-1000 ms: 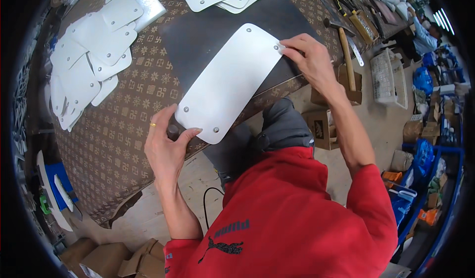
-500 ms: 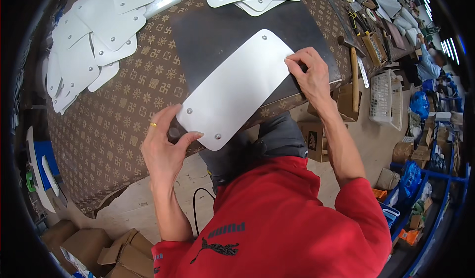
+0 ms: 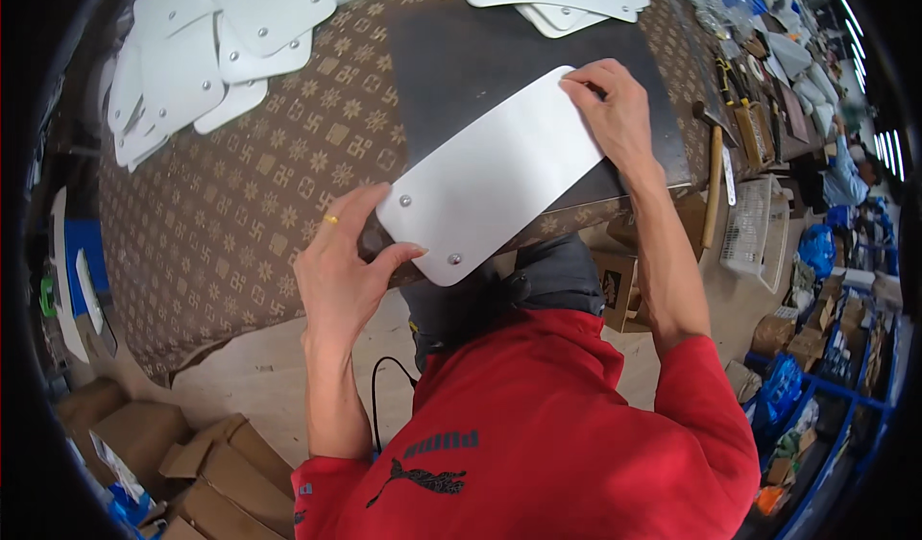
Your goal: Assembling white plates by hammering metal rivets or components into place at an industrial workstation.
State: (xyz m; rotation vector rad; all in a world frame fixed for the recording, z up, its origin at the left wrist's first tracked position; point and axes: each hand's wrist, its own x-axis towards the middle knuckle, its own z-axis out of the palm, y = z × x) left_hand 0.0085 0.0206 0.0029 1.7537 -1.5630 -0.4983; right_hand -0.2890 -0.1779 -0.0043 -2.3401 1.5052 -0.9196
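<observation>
White panel is held over the dark mat and patterned worktop — left hand grips the end bearing two metal studs, right hand the opposite end. Further panels overlap at upper left; a hammer lies at right.

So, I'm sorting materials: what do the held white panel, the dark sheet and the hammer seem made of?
White panel: probably satin plastic, from its smooth sheen; its studs glint like metal. Dark sheet: rubber or metal; its matte grey leaves that open. Hammer: likely wood for the tan, dull handle, metal for the dark head.
</observation>
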